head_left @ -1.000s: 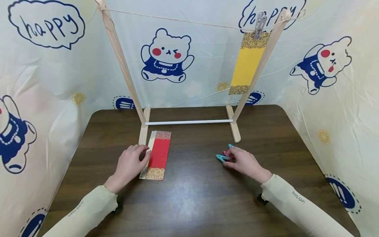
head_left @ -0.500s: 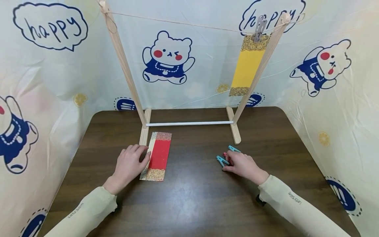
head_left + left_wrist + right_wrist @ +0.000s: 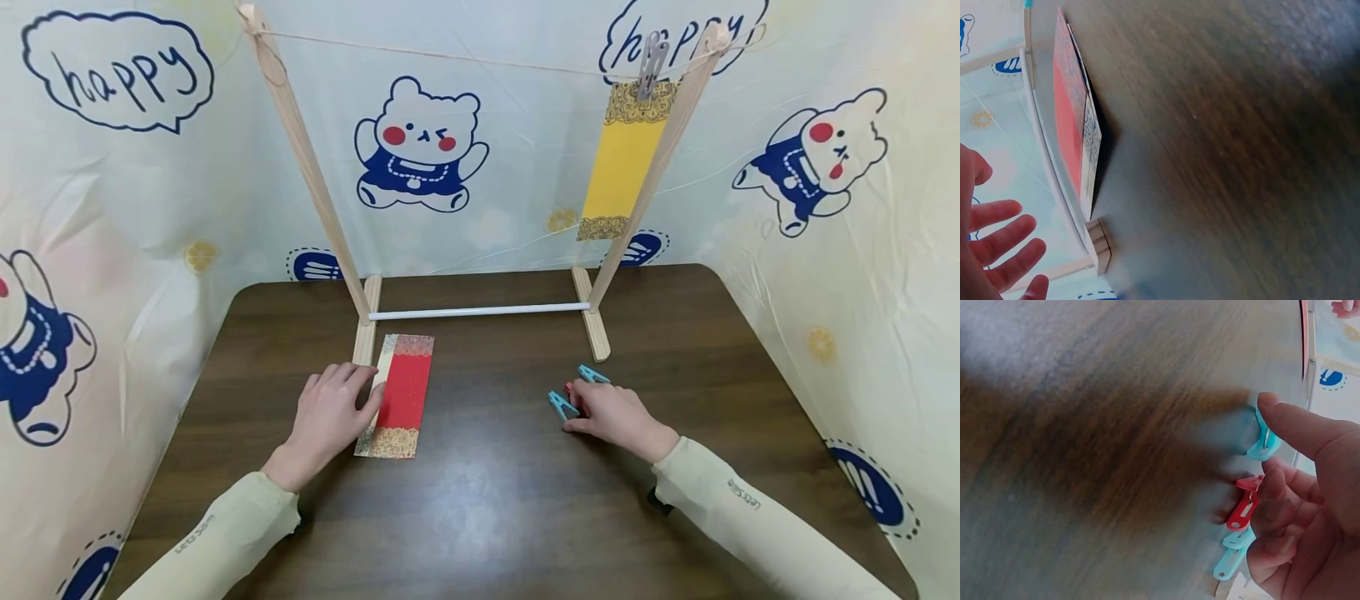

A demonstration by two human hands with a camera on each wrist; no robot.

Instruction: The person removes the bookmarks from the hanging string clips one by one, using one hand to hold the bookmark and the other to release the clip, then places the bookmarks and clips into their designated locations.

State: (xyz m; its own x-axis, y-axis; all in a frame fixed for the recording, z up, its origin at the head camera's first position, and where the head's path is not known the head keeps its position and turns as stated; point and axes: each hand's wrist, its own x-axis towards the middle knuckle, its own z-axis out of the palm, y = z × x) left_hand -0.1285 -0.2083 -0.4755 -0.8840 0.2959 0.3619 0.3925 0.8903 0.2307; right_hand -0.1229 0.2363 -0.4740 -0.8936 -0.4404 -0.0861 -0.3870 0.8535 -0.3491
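A red card [image 3: 405, 392] with gold patterned ends lies on the table, overlapping a cream card [image 3: 384, 371] whose left strip shows. At that strip is my left hand [image 3: 326, 417], fingers loosely bent and holding nothing in the left wrist view. My right hand [image 3: 618, 421] is at a small group of clothespins, its thumb and fingertips around the near blue clothespin [image 3: 562, 406] without a visible grip. A red clothespin [image 3: 1244, 509] sits beside the fingers, mostly hidden in the head view. Another blue clothespin [image 3: 593, 374] lies just beyond the hand.
Behind the hands stands a wooden frame [image 3: 311, 179] with a white crossbar [image 3: 480, 312] low down. Between its posts runs a string [image 3: 450, 57]. A purple-grey clothespin [image 3: 652, 67] holds a yellow card [image 3: 624, 171] on it, by the right post [image 3: 663, 167].
Over the past second the near blue clothespin turned from nearly flat-on to slanted, and the far blue one came further into view. My right hand shifted slightly; my left stayed by the cards.
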